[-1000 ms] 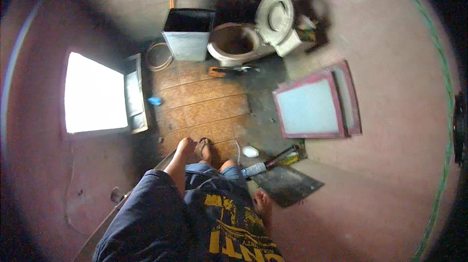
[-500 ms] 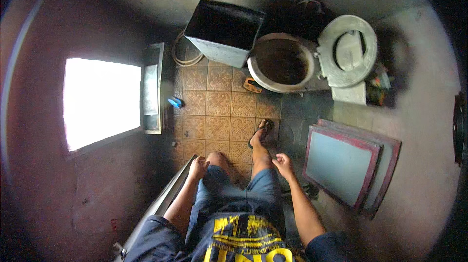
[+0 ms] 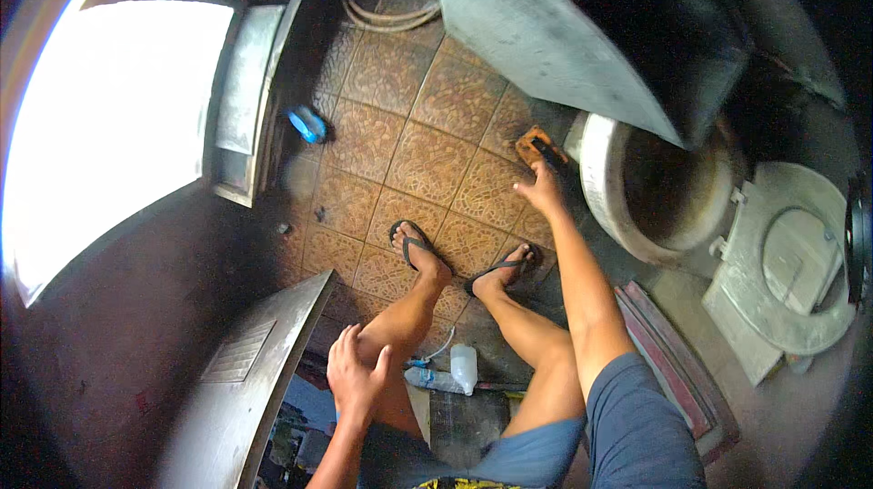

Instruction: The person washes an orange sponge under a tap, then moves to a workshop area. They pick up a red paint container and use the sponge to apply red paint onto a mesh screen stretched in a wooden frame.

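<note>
My right hand reaches down toward the floor beside the toilet, its thumb held away from its fingers. Just past the fingertips lies an orange block with a dark handle, like a scrubbing brush or a hand float. Whether the fingers touch it I cannot tell, and the hand is not closed around it. Near my left knee, my left hand is open with its fingers stretched out and holds nothing. The pale toilet bowl, dark inside, stands right of my right hand.
A large grey bin leans over the bowl. The toilet seat stands raised at right, above red-edged panels. A door is at my left. A blue brush, coiled hose and bottles sit on the tiles.
I have bent lower and the view has turned. My right hand has moved from beside my right knee out to the orange block. My left hand stays near my left knee, its fingers now spread.
</note>
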`<control>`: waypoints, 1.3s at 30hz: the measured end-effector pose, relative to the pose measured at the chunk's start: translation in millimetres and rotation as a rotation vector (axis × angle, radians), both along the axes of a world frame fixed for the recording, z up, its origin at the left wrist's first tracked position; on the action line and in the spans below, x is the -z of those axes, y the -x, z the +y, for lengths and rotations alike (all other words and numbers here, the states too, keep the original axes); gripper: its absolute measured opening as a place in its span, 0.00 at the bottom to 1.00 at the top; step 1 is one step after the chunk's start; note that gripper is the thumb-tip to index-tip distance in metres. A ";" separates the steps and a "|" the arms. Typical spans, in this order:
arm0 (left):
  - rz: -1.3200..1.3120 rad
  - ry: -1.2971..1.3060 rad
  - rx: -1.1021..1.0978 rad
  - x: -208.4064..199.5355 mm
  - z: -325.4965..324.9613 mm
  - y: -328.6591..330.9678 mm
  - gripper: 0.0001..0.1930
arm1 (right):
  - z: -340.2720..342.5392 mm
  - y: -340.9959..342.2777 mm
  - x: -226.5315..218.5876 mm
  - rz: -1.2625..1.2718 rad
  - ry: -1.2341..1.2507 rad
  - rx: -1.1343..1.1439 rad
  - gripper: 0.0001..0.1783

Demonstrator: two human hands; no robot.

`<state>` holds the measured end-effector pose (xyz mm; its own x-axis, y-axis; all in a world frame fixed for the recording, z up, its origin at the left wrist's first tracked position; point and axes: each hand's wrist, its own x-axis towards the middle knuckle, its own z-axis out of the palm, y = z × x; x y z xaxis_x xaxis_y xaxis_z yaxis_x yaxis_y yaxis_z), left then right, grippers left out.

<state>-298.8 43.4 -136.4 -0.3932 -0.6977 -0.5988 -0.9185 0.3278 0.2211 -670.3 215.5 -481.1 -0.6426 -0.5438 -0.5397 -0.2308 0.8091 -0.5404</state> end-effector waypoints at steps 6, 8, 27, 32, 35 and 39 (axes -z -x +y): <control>-0.142 -0.003 -0.095 -7.8 -21.1 -17.3 0.32 | -63.7 39.3 85.1 0.073 -0.278 0.045 0.50; -0.210 0.010 -0.108 -8.5 -24.5 -26.6 0.30 | -69.9 31.1 95.6 0.237 -0.367 -0.024 0.47; -0.173 -0.049 -0.009 -9.0 -17.4 -0.2 0.24 | -93.5 -1.3 -30.6 0.375 0.128 -0.465 0.11; -0.184 -0.148 -0.039 -14.2 3.8 -3.8 0.29 | -119.9 -26.3 -128.6 0.489 0.336 -0.545 0.09; -0.158 -0.176 -0.067 -18.4 15.4 -3.2 0.31 | -142.2 -37.2 -186.3 0.498 0.478 -0.460 0.09; 0.173 -0.364 -0.404 -32.3 13.5 9.4 0.34 | -181.7 -59.1 -300.1 0.408 0.548 -0.294 0.08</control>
<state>-308.2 56.9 -104.2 -0.2518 -0.5738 -0.7793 -0.8954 -0.1674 0.4126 -611.2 33.8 -181.0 -0.5200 -0.8471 0.1092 -0.6654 0.3216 -0.6736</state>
